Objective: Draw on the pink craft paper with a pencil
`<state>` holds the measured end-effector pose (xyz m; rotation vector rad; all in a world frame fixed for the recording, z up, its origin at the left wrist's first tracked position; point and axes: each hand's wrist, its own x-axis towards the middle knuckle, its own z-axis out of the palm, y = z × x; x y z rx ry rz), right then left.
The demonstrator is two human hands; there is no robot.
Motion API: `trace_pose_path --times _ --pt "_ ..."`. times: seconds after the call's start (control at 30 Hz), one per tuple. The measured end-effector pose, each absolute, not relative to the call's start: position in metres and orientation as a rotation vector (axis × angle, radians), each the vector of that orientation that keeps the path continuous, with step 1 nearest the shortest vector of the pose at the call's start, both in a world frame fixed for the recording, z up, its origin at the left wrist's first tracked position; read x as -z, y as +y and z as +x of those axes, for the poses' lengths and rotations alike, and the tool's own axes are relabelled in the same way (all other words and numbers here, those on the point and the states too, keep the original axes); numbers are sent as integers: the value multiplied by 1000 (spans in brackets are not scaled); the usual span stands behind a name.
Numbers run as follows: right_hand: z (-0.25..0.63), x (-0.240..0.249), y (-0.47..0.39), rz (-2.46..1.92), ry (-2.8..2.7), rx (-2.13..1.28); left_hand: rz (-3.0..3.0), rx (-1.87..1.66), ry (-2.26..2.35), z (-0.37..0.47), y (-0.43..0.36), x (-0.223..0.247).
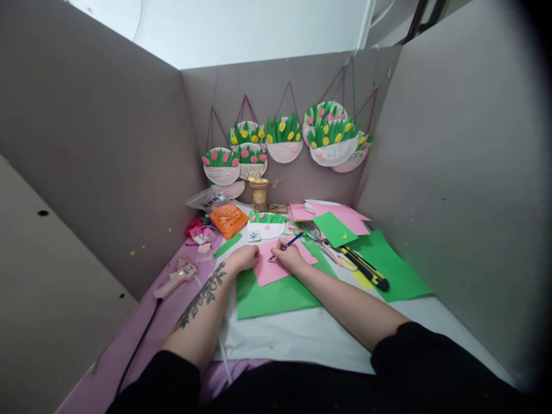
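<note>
In my right hand [290,255] is a blue pencil [293,241], gripped between closed fingers, its tip down on a sheet of pink paper [271,275]. My left hand [245,258] is closed, with curled fingers against the left edge of that sheet. Beneath the pink paper lies a larger green sheet [280,302]. Just beyond the hands is a half-round white paper-plate piece [266,229] with green paper grass and pink flowers. A small white tile with a blue mark [254,236] sits in front of it.
A pink glue gun [177,278] with a black cord lies at left, near an orange bag [229,219]. To the right are scissors [340,256], a yellow-black utility knife [365,269] and green paper [394,270]. Several plate baskets [284,151] hang on the grey back panel.
</note>
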<state>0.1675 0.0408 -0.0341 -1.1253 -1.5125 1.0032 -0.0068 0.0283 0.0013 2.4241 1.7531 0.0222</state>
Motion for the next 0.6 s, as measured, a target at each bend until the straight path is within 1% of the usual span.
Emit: trace_pose_path --times 0.1,0.27,0.4,0.53,0.6 --pt "167 35 41 -1099 -1464 -1081 2430 -25 1752 -7 28 -1" --pt "168 37 43 -1145 -1555 -927 2434 -30 1748 -7 28 -2" --pt "168 37 43 -1112 -1503 -1004 2425 -30 1756 -7 28 -1" --pt "169 35 41 -1074 -1493 -962 2445 -36 1746 -8 29 1" --pt "170 33 39 -1071 -1497 -1058 2456 -39 1738 -9 30 2"
